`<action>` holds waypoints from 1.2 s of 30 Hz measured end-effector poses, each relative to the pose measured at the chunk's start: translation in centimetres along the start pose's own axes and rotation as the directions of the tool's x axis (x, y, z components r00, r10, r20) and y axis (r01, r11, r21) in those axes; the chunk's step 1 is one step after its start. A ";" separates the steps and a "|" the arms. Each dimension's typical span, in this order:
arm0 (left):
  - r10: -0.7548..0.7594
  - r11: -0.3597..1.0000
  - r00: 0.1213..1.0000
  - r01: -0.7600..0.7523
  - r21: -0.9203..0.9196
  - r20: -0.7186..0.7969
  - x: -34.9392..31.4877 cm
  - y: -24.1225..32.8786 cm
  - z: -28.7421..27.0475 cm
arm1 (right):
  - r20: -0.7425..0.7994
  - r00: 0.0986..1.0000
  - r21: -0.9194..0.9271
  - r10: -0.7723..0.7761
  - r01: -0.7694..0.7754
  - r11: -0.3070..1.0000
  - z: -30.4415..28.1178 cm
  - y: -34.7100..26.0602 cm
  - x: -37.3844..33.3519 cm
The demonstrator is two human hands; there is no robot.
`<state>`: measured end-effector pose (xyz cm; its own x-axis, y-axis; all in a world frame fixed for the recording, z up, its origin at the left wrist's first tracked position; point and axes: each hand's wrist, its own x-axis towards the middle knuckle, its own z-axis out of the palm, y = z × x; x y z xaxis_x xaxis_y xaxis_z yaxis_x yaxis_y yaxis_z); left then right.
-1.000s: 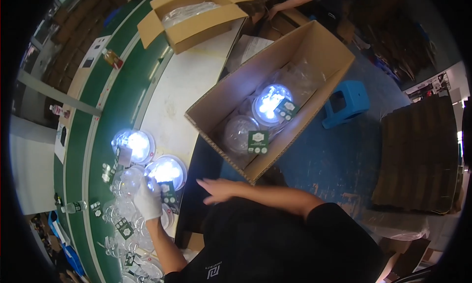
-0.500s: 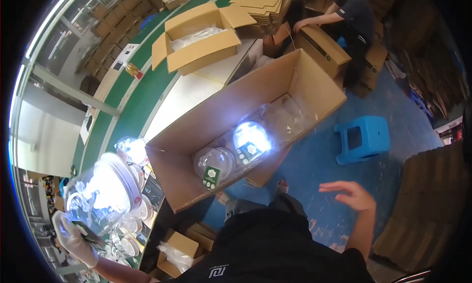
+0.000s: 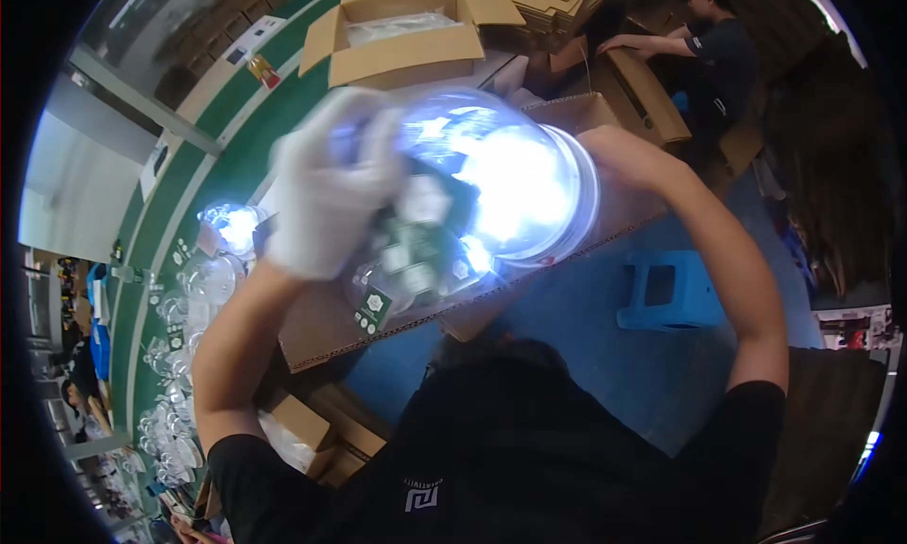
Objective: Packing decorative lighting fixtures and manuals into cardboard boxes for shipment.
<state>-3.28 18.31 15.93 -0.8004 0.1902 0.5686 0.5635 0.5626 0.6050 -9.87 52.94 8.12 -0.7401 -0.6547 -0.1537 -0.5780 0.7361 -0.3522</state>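
A large, brightly lit clear globe lamp (image 3: 524,190) with a white ringed base is held up over the open carton (image 3: 312,341). My left hand (image 3: 326,185), in a white glove, grips its clear end beside a blurred green-and-white tag (image 3: 416,246). At the base end my bare right hand (image 3: 628,157) is against the rim, its fingers partly hidden by the lamp. Below, inside the carton, part of another clear globe with a green card (image 3: 373,306) shows. The lamp covers most of the carton's inside.
Several clear globes (image 3: 175,355) stand along the green bench at left, with a lit one (image 3: 231,225) among them. An open carton with plastic (image 3: 406,62) sits at the back. A blue stool (image 3: 671,289) stands right; a co-worker (image 3: 723,58) handles cardboard at far right.
My left hand has brought the lit globe lamp from the bench at left to above the carton. My right hand, open and holding nothing before, has come up to its base.
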 end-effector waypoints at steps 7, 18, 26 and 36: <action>0.034 0.999 0.978 -0.038 0.013 0.207 0.0 -2.2 5.9 | 0.513 0.812 -0.476 0.277 0.001 0.879 10.4 8.1 8.9; -0.198 0.974 0.979 0.203 0.102 -0.054 -0.9 -2.5 2.6 | 0.836 0.522 -0.385 0.171 0.334 0.861 22.5 11.2 14.4; -0.299 0.920 0.950 0.313 0.234 -0.094 -3.8 -2.3 3.0 | 0.883 0.427 0.011 -0.195 0.396 0.918 23.3 9.2 16.3; -0.160 0.968 0.985 0.168 0.187 -0.057 -2.1 -2.4 4.2 | 0.678 0.714 -0.301 0.175 0.052 0.952 26.2 23.0 17.9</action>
<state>-3.80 19.95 10.87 -0.8672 0.0510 0.4953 0.3724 0.7268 0.5771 -27.38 53.67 -26.88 -0.3964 -0.4551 -0.7973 -0.6926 0.7183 -0.0657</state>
